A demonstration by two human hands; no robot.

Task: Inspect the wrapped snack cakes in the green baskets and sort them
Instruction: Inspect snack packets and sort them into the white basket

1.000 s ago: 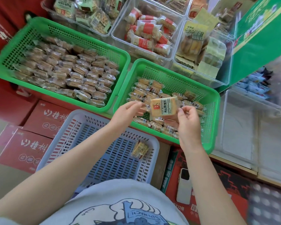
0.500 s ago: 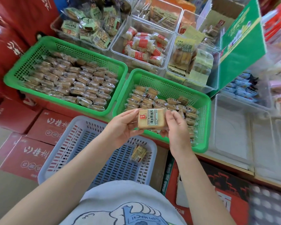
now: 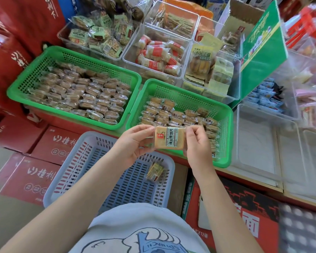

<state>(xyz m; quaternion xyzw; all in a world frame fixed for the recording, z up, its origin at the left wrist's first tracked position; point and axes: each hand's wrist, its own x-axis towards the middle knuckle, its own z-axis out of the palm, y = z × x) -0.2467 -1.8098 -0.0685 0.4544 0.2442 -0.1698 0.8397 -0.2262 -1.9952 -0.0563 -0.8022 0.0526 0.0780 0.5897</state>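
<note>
Over near edge of right green basket (image 3: 224,136): wrapped snack cake (image 3: 169,137), label up.
Your left hand (image 3: 133,143): pinches cake's left end.
Your right hand (image 3: 197,143): pinches right end.

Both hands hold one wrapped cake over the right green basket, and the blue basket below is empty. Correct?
Not quite. The head view shows the blue basket holds one wrapped packet. The rest stands: left hand and right hand hold one wrapped cake over the right green basket.

Our two bare forearms reach forward and converge, our left hand (image 3: 135,143) and right hand (image 3: 197,143) level, fingers curled, each pinching one end of what we hold between them
</note>
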